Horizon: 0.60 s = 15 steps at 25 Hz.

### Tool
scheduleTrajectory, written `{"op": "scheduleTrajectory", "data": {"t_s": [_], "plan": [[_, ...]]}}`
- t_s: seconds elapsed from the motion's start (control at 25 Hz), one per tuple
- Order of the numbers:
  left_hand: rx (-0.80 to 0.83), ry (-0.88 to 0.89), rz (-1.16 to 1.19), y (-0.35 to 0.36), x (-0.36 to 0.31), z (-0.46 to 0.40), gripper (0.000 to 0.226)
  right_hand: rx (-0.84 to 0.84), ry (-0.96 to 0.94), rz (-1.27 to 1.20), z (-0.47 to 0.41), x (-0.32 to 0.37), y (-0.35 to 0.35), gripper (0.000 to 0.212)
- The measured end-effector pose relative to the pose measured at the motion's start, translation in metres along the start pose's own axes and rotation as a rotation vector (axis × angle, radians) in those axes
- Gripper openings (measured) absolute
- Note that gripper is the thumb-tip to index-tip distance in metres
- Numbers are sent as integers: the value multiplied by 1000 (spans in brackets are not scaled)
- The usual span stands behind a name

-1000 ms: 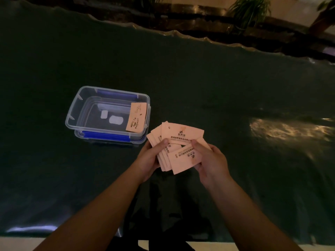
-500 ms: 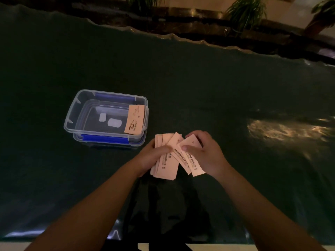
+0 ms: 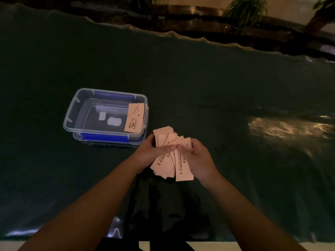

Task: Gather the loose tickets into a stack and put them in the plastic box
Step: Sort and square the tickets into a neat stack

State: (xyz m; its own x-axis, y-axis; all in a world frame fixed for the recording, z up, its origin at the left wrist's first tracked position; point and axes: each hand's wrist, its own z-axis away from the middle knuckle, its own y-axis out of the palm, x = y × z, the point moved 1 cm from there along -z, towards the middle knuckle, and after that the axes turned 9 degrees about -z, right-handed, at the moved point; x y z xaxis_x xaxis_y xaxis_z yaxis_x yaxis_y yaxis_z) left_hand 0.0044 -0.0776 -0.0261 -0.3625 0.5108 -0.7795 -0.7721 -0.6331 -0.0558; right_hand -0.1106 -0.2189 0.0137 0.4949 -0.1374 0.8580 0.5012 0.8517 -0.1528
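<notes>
Just below the middle of the frame, both hands hold a fanned bundle of pale pink tickets [image 3: 167, 156] above the dark green bench [image 3: 217, 96]. The left hand [image 3: 151, 153] grips the bundle from the left side, thumb laid across the printed faces and fingers curled behind. The right hand [image 3: 196, 156] pinches the rightmost tickets, thumb on top near the left thumb, fingers wrapped round the right edge. The tickets are not squared: their upper ends splay out in several directions and their lower ends hang unevenly toward the bottom of the frame.

Left of centre, just up and left of the hands, the clear plastic box [image 3: 72, 113] sits on the bench with blue clips along its near and far rims. One single ticket [image 3: 134, 118] leans against the inside of its right wall. Two pale patches show on the box floor.

A glare patch lies on the bench at right, and leafy plants [image 3: 244, 9] stand along the top edge
</notes>
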Motion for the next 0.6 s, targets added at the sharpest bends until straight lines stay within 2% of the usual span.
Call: {"op": "scheduleTrajectory", "data": {"t_s": [0.08,0.16,0.24,0.32,0.4,0.48,0.6], "plan": [[37,-22,55,-1,7,2,49,-47,32,42,1,-2,-3,21],[23,-49,130,1,15,4,58,-144,79,0,0,-5,-6,25],[-19,-63,171,4,19,4,70,-228,140,-142,1,-4,-9,24],[-81,-31,135,8,17,3,69,-254,170,-316,3,-1,-7,20],[-130,17,77,13,12,1,71,-219,151,-359,5,0,0,17],[-120,84,11,17,6,1,84,-156,92,-330,7,1,10,18],[-52,208,-160,16,5,-2,109,3,-52,-254,4,-5,16,34]]}}
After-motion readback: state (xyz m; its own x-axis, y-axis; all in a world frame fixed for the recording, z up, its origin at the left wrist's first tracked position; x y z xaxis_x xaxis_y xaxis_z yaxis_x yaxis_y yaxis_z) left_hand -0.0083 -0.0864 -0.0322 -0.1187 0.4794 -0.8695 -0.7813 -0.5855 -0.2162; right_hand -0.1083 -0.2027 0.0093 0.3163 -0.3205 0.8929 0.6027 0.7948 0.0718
